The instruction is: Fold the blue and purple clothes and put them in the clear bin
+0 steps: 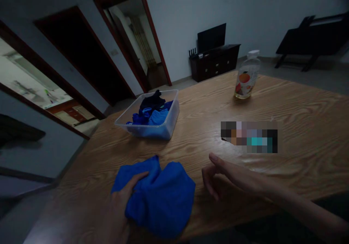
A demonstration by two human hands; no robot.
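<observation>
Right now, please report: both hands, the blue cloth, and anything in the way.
Left hand holds blue cloth. Right hand empty, not touching it. Cloth crumpled, at the table's near side. Nothing between it and right hand; clothes bin beyond.

One wooden table (199, 127) carries one translucent plastic bin (160, 132) and one labelled bottle (244, 82) toward its far edge, one blue cloth (166, 196) by its near edge; garments (158, 116) inside the bin overlap beyond counting.

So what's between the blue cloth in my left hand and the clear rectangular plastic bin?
In the head view, just bare brown wooden tabletop separates the cloth from the bin.
</observation>
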